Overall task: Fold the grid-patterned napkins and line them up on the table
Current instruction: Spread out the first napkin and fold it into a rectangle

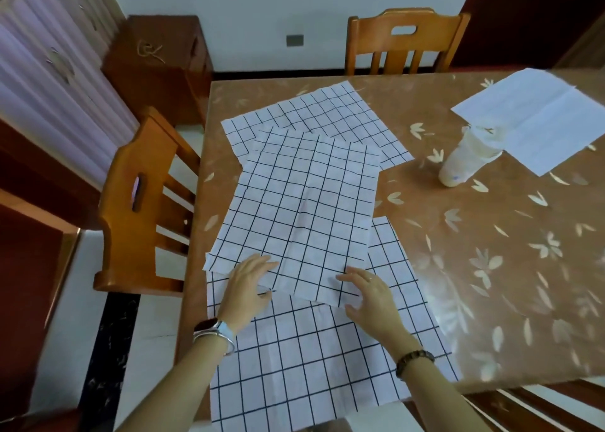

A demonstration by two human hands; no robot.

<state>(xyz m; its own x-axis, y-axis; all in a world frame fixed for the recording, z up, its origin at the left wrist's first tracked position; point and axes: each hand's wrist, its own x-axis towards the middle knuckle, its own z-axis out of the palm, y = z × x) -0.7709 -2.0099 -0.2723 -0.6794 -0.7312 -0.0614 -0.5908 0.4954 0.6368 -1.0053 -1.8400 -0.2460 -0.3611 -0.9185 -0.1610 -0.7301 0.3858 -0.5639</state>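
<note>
Grid-patterned napkins (pixel 304 202), three white cloth squares with black lines, lie unfolded in an overlapping row along the left edge of the brown flower-printed table (pixel 491 267). The far napkin (pixel 320 110) lies toward the far-left corner. The middle napkin (pixel 294 222) covers its near edge. The near napkin (pixel 311 359) lies at the near-left corner and hangs over the near edge, its far edge under the middle napkin.

Left hand (pixel 248 284), its wrist bearing a white-strapped watch (pixel 212 328), rests flat with straight fingers on the middle napkin's near-left corner, gripping nothing. Right hand (pixel 370 297), its wrist bearing a dark bead bracelet (pixel 414 361), lies with spread, relaxed fingers on the same napkin's near-right corner, likewise grasping nothing.

Toward the far-right corner, a translucent whitish plastic cup (pixel 465 159) stands against the near-left edge of a creased white paper sheet (pixel 537 117).
</note>
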